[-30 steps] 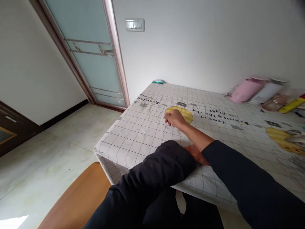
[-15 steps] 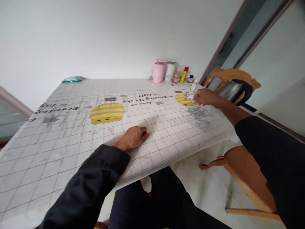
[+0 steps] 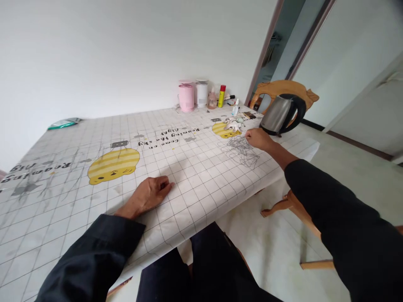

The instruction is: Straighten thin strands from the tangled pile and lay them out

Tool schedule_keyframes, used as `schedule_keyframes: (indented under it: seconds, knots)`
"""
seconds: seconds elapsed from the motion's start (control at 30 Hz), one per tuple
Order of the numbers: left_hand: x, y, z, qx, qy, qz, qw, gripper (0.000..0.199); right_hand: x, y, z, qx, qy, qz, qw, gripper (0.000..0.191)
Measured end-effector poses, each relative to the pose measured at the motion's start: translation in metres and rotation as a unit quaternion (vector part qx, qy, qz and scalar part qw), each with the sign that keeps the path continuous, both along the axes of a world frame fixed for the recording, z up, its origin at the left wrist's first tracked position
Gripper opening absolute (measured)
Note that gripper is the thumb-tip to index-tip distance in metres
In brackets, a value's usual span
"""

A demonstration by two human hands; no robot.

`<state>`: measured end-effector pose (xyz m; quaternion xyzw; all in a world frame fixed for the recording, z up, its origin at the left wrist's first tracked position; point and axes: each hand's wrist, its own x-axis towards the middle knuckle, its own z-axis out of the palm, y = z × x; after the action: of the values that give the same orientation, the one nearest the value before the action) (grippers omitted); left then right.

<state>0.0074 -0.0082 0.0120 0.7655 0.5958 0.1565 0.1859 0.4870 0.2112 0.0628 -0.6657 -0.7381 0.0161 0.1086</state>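
My left hand (image 3: 153, 192) rests in a loose fist on the checked tablecloth (image 3: 195, 167); nothing shows in it. Farther right, my right hand (image 3: 257, 138) is closed, its fingers pressed together, and whatever it may hold is hidden. It is beside a patch of dark tangled lines (image 3: 241, 152) on the cloth; I cannot tell whether they are drawn or loose thread. A crumpled whitish cloth or tissue (image 3: 233, 124) lies just beyond that hand, apart from it, partly over a printed yellow striped bear (image 3: 220, 131).
A steel kettle (image 3: 277, 115) with a black handle stands at the right, before a wooden chair (image 3: 285, 87). Along the wall are pink (image 3: 186, 97) and white (image 3: 201, 94) containers, a pump bottle (image 3: 212, 100), a red-and-yellow tube (image 3: 221, 96) and a small bottle (image 3: 235, 108). A green-edged packet (image 3: 64, 123) lies far left.
The view has turned to the right, bringing the kettle out fully. My right hand has drawn away from the crumpled cloth, toward the right and nearer me. My left hand keeps its fist.
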Motion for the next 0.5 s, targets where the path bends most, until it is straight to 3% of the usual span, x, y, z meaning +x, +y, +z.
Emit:
schedule_keyframes:
  seconds: [0.13, 0.37, 0.5]
  knots:
    - [0.0, 0.001, 0.0, -0.003, -0.005, 0.009, 1.0, 0.041, -0.014, 0.015, 0.002, 0.014, -0.043, -0.001, 0.999, 0.023]
    - [0.003, 0.001, 0.002, -0.002, 0.005, 0.018, 1.0, 0.042, -0.076, 0.026, -0.016, -0.024, -0.076, 0.161, 0.984, 0.019]
    - [0.003, 0.001, 0.003, -0.007, 0.008, 0.018, 1.0, 0.042, -0.106, 0.035, -0.026, -0.042, -0.097, 0.188, 0.977, 0.02]
